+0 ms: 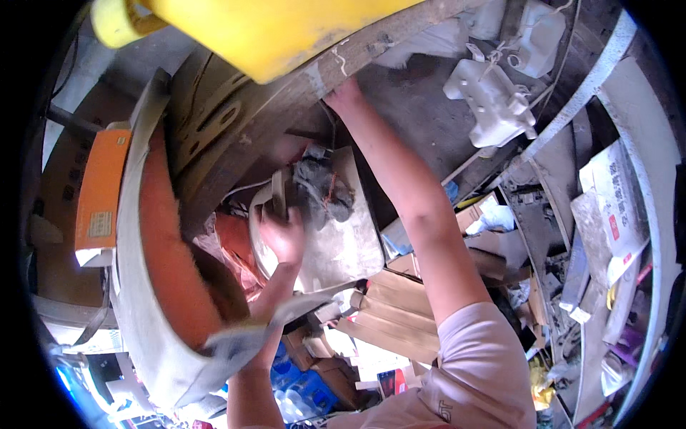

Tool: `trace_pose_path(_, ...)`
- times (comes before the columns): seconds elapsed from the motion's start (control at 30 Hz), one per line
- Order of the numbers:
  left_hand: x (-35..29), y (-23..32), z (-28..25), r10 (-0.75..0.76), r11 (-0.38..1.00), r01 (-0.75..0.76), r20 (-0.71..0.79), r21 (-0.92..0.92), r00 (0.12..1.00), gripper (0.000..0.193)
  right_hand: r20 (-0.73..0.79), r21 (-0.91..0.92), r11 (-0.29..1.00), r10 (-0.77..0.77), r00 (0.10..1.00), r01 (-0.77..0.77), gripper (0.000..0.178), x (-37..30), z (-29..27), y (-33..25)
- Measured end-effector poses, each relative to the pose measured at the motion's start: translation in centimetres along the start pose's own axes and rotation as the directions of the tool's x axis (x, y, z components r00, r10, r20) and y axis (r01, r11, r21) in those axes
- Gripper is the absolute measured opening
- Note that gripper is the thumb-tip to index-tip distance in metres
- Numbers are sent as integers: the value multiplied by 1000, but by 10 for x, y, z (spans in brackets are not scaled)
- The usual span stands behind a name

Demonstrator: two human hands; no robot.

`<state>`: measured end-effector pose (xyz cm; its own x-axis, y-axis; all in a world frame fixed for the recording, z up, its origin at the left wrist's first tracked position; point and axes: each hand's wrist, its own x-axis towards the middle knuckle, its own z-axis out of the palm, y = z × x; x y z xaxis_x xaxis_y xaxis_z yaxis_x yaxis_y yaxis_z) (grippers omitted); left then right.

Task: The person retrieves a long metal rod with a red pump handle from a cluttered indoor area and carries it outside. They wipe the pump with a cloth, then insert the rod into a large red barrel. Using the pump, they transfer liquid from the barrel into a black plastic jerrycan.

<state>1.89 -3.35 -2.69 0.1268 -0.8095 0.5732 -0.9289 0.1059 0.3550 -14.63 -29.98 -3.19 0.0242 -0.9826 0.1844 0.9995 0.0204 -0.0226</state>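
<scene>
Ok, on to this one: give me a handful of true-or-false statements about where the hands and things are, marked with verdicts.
1. The right hand is up at the wooden beam. True.
2. The left hand is at the yellow container. False: it is by the pale container, lower in the picture.
3. A dark bundle lies against the pale container. True.
4. The orange box is at the picture's right edge. False: it is on the left side.
5. Both forearms are covered by long sleeves. False: both are bare.
6. A white plastic part shows to the right of the right forearm. True.
</scene>
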Motion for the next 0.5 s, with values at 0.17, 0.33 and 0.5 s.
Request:
trace_pose_path(0.17, -3, -14, 6, -83, 984, 75, 43, 160, 996, 43, 0, 68, 997, -21, 1000, 21, 16, -30, 62, -21)
trace_pose_path(0.33, -24, -40, 33, -160, 875, 133, -19, -465, 987, 48, -74, 79, 993, -87, 993, 93, 10, -82, 78, -39)
trace_pose_path(0.5, -13, 0, 3, -89, 981, 89, 9, -174, 996, 50, -65, 83, 976, -198, 978, 203, 13, -117, 97, -34)
